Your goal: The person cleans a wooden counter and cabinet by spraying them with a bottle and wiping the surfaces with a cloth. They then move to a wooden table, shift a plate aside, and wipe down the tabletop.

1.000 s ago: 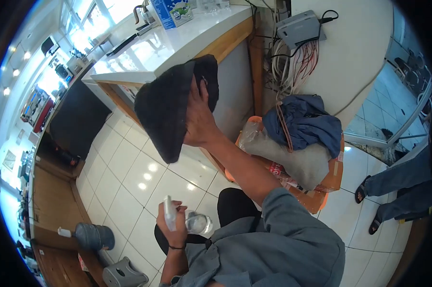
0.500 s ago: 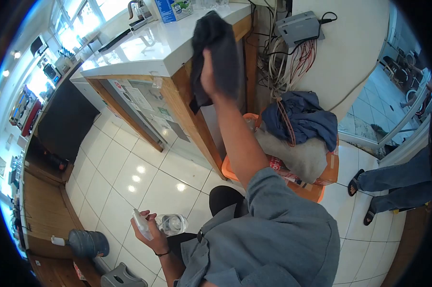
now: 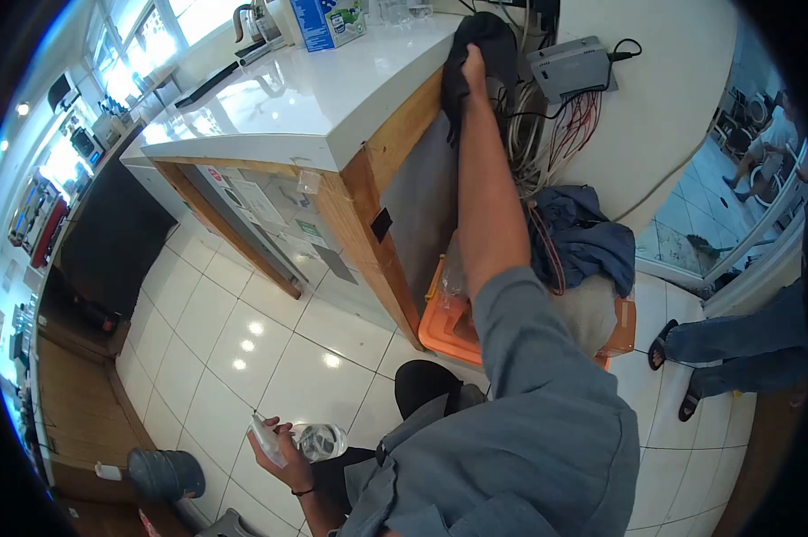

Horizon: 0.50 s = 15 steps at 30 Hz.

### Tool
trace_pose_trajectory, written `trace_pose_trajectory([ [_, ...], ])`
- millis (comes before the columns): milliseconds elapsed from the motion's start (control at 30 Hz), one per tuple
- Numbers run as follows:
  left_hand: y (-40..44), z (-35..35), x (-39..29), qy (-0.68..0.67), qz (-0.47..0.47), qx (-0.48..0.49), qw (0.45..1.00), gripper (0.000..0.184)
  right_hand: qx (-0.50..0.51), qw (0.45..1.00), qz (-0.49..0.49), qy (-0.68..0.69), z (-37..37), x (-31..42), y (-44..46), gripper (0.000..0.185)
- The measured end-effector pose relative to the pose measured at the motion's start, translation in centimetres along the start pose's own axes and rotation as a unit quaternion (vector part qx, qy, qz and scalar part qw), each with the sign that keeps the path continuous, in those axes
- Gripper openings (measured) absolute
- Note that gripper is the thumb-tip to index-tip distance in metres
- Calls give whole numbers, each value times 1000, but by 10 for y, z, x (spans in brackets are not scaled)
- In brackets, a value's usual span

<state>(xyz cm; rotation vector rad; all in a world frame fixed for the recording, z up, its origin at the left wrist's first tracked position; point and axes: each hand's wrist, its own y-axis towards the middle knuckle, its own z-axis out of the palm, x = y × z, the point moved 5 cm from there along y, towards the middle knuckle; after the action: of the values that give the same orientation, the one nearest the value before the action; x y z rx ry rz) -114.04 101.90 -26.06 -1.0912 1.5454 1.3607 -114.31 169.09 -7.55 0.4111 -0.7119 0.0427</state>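
My left hand (image 3: 281, 464), low in the view, is closed around the white trigger head of a spray bottle (image 3: 321, 442). The bottle's clear body holds some liquid and lies tilted near my leg. Stretched far forward, my right hand (image 3: 475, 73) grips a dark cloth (image 3: 496, 38). That cloth is against the far end of the counter's wooden side edge, just under the white countertop (image 3: 368, 85). It hides that stretch of the wood and some cables behind it.
A grey device (image 3: 569, 69) with hanging cables is on the wall. Below sit an orange bin (image 3: 448, 327) and bundled blue clothing (image 3: 583, 237). A person in jeans (image 3: 735, 340) stands at right. A water jug (image 3: 166, 474) lies left; a carton (image 3: 328, 22) stands on the counter.
My right hand has carried the cloth away from the counter's near corner, rightward and farther along its side. My left hand still holds the spray bottle in nearly the same spot.
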Motion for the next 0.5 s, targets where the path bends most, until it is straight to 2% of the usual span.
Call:
trace_pose_trajectory([
  [67,0,-7,6,8,-14,-11,1000,20,-21,993,-75,-87,-4,17,0,50],
  [100,0,-9,8,11,-21,-17,1000,20,-33,999,-25,-25,-7,11,10,50],
  [200,-3,-11,1,29,-24,-19,999,19,-17,999,-36,-28,-14,6,23,44],
  [300,-2,-17,10,25,-22,-23,999,18,21,998,-50,29,-13,2,11,39],
  [400,1,-17,13,34,-8,-19,999,18,31,994,-102,9,2,8,-47,40],
  [500,5,-18,20,44,-30,-2,999,19,38,990,-113,-81,29,44,-147,43],
])
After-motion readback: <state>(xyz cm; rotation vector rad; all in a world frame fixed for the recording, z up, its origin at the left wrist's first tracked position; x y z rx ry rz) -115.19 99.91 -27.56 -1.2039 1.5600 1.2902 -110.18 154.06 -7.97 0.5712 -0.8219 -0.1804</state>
